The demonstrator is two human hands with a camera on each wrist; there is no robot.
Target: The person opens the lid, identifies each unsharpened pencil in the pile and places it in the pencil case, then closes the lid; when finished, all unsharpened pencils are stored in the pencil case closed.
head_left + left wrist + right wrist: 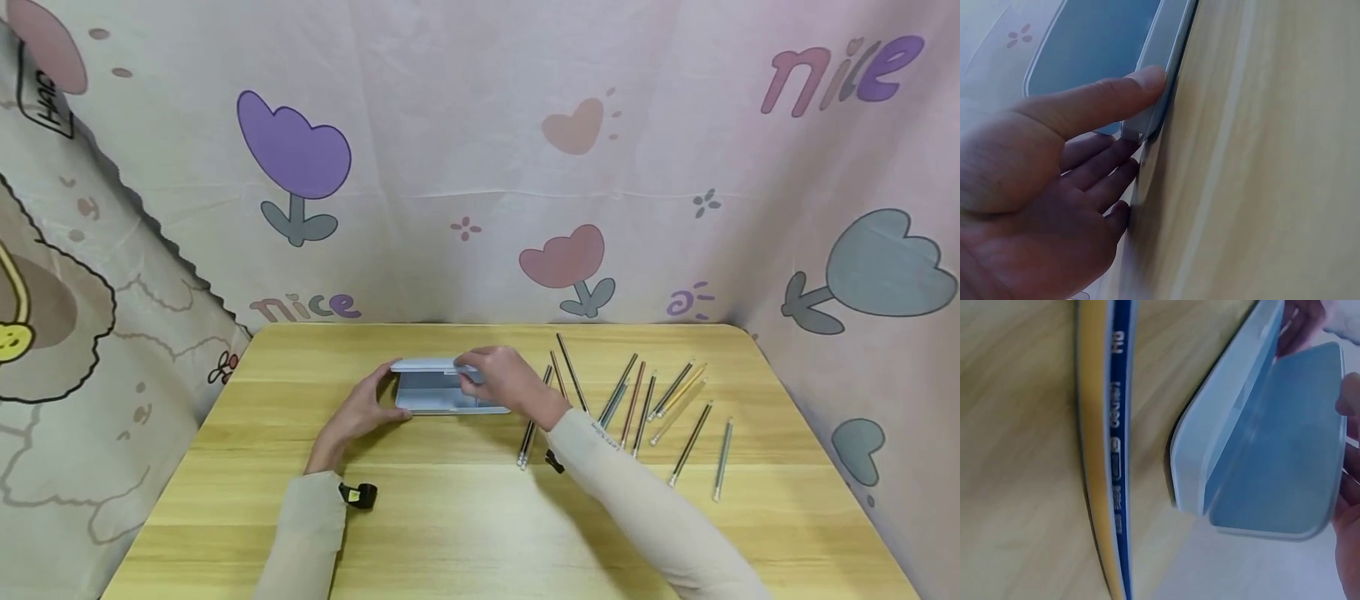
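A light blue hinged case [431, 400] lies on the table with its lid [423, 365] raised partway. My left hand [363, 410] grips the case's left end, its thumb on the front edge and its fingers behind, as the left wrist view shows on the case [1150, 115]. The right hand [510, 379] pinches the lid's front edge between thumb and fingers. In the right wrist view the lid [1285, 444] stands tilted away from the base [1210, 437], and the part of the inside that shows holds nothing.
Several pencils [723, 458] lie scattered on the table [450, 533] right of the case, some beneath the right forearm. Two pencils [1094, 425] pass close to the right wrist camera. A patterned cloth [427, 125] hangs behind the table.
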